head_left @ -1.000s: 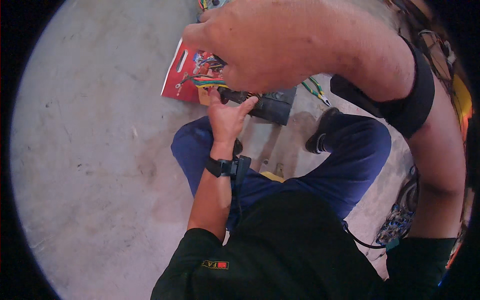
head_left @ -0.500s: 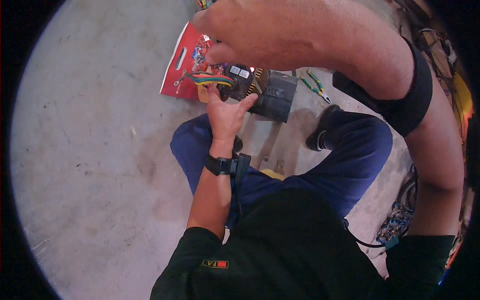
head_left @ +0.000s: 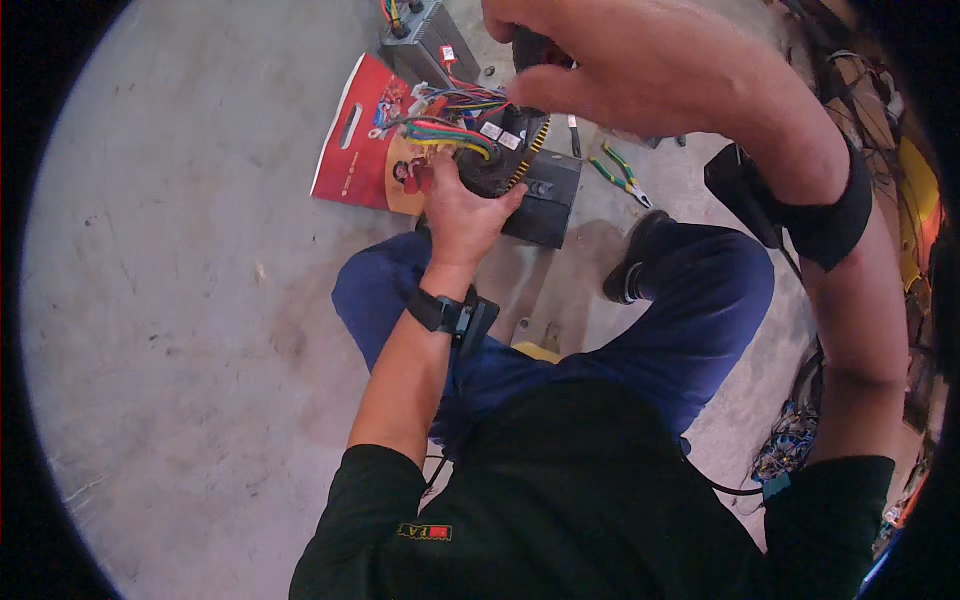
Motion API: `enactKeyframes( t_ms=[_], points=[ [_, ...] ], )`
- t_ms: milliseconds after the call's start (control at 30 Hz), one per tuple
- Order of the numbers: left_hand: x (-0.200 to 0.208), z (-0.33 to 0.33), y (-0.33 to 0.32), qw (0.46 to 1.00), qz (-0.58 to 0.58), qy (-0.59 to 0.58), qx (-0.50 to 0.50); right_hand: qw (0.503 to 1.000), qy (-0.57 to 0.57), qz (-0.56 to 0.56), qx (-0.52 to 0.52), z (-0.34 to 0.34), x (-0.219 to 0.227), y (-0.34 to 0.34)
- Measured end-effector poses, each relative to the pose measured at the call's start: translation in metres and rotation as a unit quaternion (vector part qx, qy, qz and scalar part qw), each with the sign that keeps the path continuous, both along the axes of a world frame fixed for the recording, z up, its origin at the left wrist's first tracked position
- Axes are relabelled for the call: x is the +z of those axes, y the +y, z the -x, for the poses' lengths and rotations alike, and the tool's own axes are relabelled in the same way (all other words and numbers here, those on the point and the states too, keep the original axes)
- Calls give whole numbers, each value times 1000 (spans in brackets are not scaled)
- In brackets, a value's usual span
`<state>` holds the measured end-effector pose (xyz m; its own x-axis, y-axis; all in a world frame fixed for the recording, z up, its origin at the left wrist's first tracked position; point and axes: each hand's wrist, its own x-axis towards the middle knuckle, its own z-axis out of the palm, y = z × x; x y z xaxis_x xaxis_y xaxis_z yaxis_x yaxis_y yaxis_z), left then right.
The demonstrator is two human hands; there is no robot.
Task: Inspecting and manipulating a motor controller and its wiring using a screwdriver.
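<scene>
My left hand (head_left: pixel 462 215) grips the near edge of a black electrical unit (head_left: pixel 512 122), thumb and fingers spread around it. The unit has white labels, a yellow-striped edge and bundles of thick coloured wires (head_left: pixel 450 132). It sits tilted over a black box (head_left: pixel 548 205) and the side of a red printed cardboard bag (head_left: pixel 358 150). Above the unit's far side, my right hand (head_left: pixel 590 70) is closed around a dark tool-like object (head_left: pixel 538 48). My hand and forearm hide most of that object, so its kind does not show.
Green-and-yellow pliers (head_left: pixel 622 175) lie on the concrete floor (head_left: pixel 190 300) right of the black box, near a thin dark tool (head_left: pixel 574 135). A grey finned metal case (head_left: pixel 425 45) with wires stands behind the bag. Tangled cables (head_left: pixel 790 445) line the right side.
My right hand has shifted right, uncovering the dark object in it and the grey finned case. The unit has turned and tilted slightly in my left hand.
</scene>
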<state>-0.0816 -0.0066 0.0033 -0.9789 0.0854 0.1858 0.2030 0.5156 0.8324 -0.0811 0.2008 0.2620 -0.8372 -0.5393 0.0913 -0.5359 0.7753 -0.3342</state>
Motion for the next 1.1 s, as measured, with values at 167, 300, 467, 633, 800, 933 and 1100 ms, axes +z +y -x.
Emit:
enactKeyframes(
  t_ms=[167,300,467,633,800,933,1100],
  points=[
    [12,9,-5,998,40,36,-40,997,71,29,19,-12,-19,17],
    [26,6,-3,989,102,94,-58,996,4,35,-84,-48,-8,30],
    [37,18,-12,978,146,110,-96,979,-65,147,-127,-47,-20,20],
    [38,24,-17,985,128,68,-90,991,-19,24,-129,-20,-23,32],
    [31,52,-15,989,128,28,-64,990,-75,81,-90,32,-34,24],
    [21,72,-19,990,119,5,-79,988,-130,44,-74,77,-23,12],
    [10,77,-20,993,89,-15,-78,979,-190,-37,-57,125,-22,-10]
  ],
)
